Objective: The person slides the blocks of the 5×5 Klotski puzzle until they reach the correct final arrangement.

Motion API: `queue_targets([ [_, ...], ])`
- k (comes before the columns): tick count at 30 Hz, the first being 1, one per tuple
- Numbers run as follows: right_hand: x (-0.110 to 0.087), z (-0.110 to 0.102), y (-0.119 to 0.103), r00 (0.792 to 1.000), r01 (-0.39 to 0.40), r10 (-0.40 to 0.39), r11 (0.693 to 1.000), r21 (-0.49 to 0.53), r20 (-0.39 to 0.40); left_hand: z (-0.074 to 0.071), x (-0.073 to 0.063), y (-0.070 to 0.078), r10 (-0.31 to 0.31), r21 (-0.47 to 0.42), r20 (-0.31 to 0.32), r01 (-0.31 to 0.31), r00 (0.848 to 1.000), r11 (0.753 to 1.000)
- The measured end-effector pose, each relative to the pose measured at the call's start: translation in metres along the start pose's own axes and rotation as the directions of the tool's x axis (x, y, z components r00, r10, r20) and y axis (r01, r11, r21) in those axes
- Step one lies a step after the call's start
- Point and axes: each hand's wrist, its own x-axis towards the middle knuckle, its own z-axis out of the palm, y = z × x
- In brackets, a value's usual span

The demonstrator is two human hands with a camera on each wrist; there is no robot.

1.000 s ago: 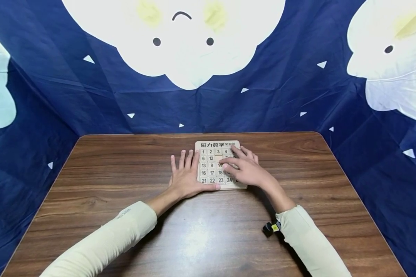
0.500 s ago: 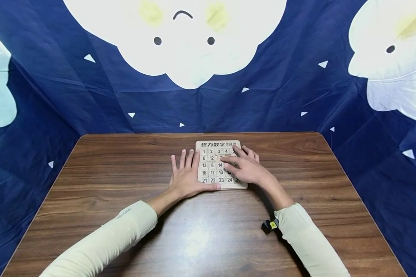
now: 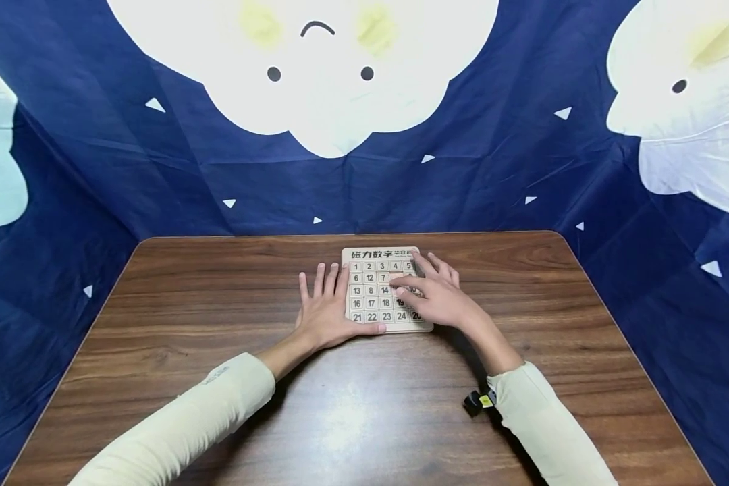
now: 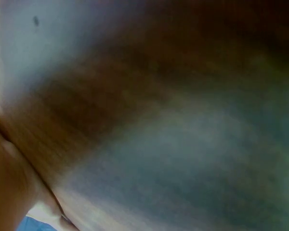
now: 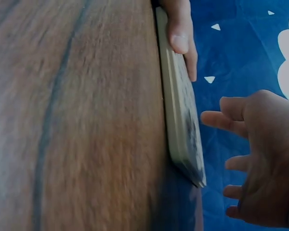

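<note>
A pale number sliding puzzle [image 3: 372,304] lies flat on the wooden table, its square tiles numbered in rows under a printed heading. My left hand [image 3: 325,320] is spread along its left side, fingers straight, the thumb lying on the bottom edge. Over the right part of the board hovers my right hand [image 3: 440,297], its index fingertip at the second row beside the 7 tile [image 3: 383,278]. A gap shows just right of that tile, partly under the finger. Several right-hand tiles are covered. In the right wrist view, the right hand [image 5: 272,163] has loosely extended fingers.
The brown table [image 3: 219,283] stretches around the puzzle on all sides. Blue cloth [image 3: 267,182] with white clouds hangs behind and at both sides. A small black device [image 3: 474,403] sits at the right wrist. The left wrist view is mostly blurred wood.
The 7 tile has slid one place left in the second row, so the gap is now on its right. My right hand has shifted slightly right; the left hand stays put.
</note>
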Motion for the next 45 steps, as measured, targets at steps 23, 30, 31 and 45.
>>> queue_targets([
  [23,0.0,0.003,0.006,0.999,-0.02,0.021,0.999,-0.042,0.027,0.0,0.003,0.001,0.002,0.011,-0.004,-0.002,1.0,1.0],
  [30,-0.005,0.008,-0.002,0.999,0.014,-0.012,0.999,-0.039,0.045,-0.001,0.001,0.001,0.008,0.011,-0.012,-0.008,1.0,1.0],
  [31,-0.005,0.008,-0.001,0.999,0.012,-0.01,0.999,-0.039,0.047,-0.001,0.001,0.0,0.008,0.01,-0.014,-0.008,1.0,1.0],
  [45,-0.017,0.001,0.018,0.999,-0.042,0.042,0.999,0.002,0.006,0.0,0.001,0.0,0.01,-0.007,-0.009,-0.01,1.0,1.0],
])
